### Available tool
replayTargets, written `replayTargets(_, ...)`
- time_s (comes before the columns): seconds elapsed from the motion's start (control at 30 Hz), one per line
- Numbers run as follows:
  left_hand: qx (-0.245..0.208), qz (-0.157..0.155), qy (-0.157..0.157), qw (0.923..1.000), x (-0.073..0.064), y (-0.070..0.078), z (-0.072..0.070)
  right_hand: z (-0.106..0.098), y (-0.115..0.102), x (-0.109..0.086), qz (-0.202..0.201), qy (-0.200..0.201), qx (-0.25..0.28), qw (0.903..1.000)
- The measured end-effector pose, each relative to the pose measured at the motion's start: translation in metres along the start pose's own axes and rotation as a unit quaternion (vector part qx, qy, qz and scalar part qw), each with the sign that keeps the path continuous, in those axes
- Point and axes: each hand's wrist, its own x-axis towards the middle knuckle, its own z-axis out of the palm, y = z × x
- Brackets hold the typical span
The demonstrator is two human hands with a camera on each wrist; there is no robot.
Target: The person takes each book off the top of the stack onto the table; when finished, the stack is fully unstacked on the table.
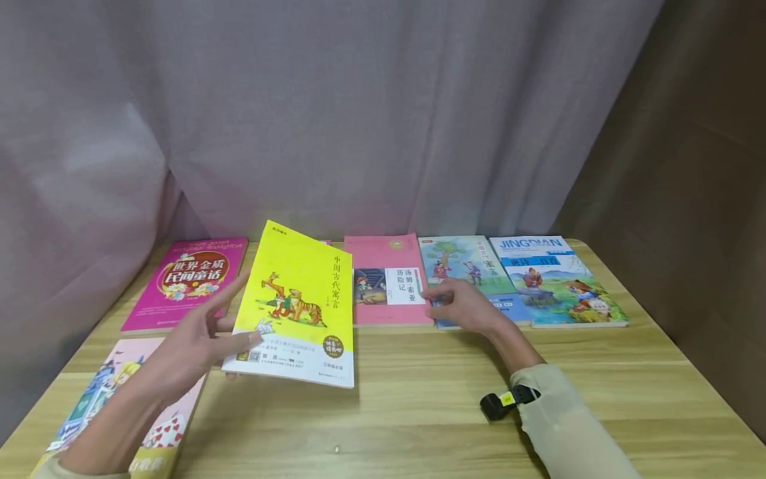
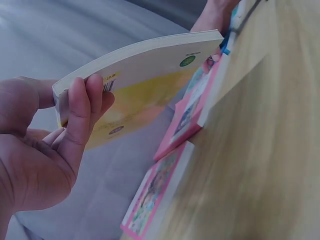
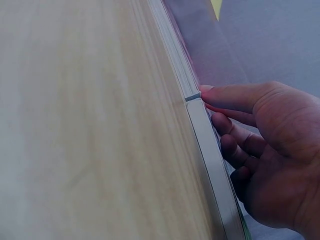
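Note:
My left hand (image 1: 197, 339) grips a yellow book (image 1: 299, 286) by its left side, thumb on the front cover. The book is raised and tilted above the table; its barcoded back cover shows in the left wrist view, with fingers (image 2: 80, 105) on it. My right hand (image 1: 463, 306) is at the right edge of a pink book (image 1: 383, 313) lying flat. Seen from the right wrist, the thumb touches the book's corner where it meets the neighbouring green-and-blue book (image 1: 467, 266). The other fingers bend loosely over that neighbour.
Right of these lies a blue-and-green book (image 1: 556, 286). A magenta book (image 1: 185, 286) lies at the back left, and a pale pink book (image 1: 179, 406) is in front of it, partly under my left arm. A grey curtain (image 1: 359, 120) hangs behind the wooden table (image 1: 419, 412).

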Motion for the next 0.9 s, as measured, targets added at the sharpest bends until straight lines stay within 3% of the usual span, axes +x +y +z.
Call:
replayTargets(0.13, 0.017, -0.035, 0.013, 0.9992, -0.019, -0.008, 0.000, 0.000, 0.002, -0.001, -0.001, -0.002, 0.003, 1.0000)
replayTargets(0.3, 0.003, -0.120, 0.022, 0.9925, -0.040, -0.023, 0.002, -0.001, 0.002, 0.000, -0.002, -0.004, 0.010, 0.9999)
replayTargets(0.4, 0.001, -0.156, 0.023, 0.9875, -0.050, -0.033, 0.005, -0.001, 0.001, 0.001, 0.006, -0.002, 0.008, 0.9999)
replayTargets(0.67, -0.005, -0.268, 0.062, 0.9614, -0.066, -0.051, 0.019, -0.001, -0.002, 0.003, 0.018, 0.002, -0.001, 0.9998)
replayTargets(0.77, 0.003, -0.275, 0.053, 0.9599, -0.072, -0.060, 0.018, -0.001, -0.001, 0.003, 0.019, 0.001, 0.000, 0.9998)
replayTargets(0.83, 0.004, -0.267, 0.036, 0.9629, -0.078, -0.068, 0.015, 0.000, 0.000, 0.002, 0.018, 0.000, 0.002, 0.9998)
replayTargets(0.9, -0.025, -0.255, 0.013, 0.9665, -0.083, -0.077, 0.009, 0.000, 0.000, 0.002, 0.016, -0.002, 0.002, 0.9999)
